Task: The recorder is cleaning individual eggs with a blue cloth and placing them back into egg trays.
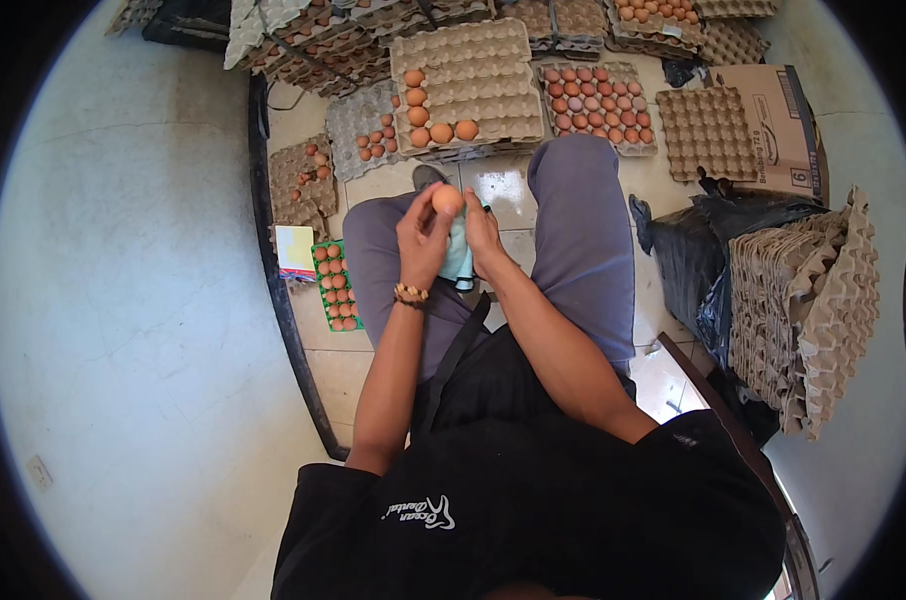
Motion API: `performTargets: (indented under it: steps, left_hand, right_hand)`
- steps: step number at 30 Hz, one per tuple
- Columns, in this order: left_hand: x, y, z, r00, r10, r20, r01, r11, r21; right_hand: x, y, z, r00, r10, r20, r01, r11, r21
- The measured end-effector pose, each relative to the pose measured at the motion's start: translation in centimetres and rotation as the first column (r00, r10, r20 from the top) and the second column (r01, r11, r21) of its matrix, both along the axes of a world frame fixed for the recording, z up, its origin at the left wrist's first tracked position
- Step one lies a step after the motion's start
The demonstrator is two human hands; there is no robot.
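Observation:
Between my knees, my left hand (424,232) grips a brown egg (447,199) with its fingertips; a beaded bracelet is on that wrist. My right hand (483,229) is just beside it, against a light green cloth (457,251) that hangs between the two palms. Whether the right fingers pinch the cloth is hard to see. Ahead of my hands, a stack of pulp egg trays (483,90) carries several brown eggs (442,133) along its left and near edges. To its right, a pulp tray (637,150) is filled with eggs (589,103).
Left of my leg are a green plastic tray (321,300) with eggs, a yellow-and-white box (295,247) and grey and brown pulp trays (348,112) partly filled. At right, an empty tray (708,135) leans by a cardboard box (779,112), near black plastic (685,262) and stacked trays (790,300).

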State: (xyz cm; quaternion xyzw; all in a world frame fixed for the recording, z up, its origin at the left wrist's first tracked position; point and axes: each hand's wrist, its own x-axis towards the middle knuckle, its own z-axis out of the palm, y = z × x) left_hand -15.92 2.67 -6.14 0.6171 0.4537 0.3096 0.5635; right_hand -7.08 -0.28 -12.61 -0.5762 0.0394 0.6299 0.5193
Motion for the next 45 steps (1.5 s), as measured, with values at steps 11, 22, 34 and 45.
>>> performTargets:
  steps: [11,22,34,45]
  left_hand:
    - [6.6,9.7,-7.7,0.811,0.329,0.483,0.109,0.727,-0.678]
    - [10.8,15.4,-13.1,0.827,-0.295,-0.478,0.412,0.898,0.158]
    - [12.2,16.4,-12.8,0.615,-0.240,-0.751,0.615,0.742,0.267]
    - [12.7,15.6,-13.2,0.559,-0.252,-0.790,0.591,0.789,0.167]
  right_hand:
    - [0.4,0.7,2.5,0.982,-0.183,-0.046,0.174,0.972,-0.160]
    - [1.3,1.3,2.3,0.989,-0.149,0.021,0.149,0.953,-0.264]
    - [1.5,1.5,2.3,0.990,-0.124,-0.065,0.099,0.950,-0.295]
    - [0.5,0.9,0.7,0.991,-0.129,0.017,0.129,0.956,-0.264]
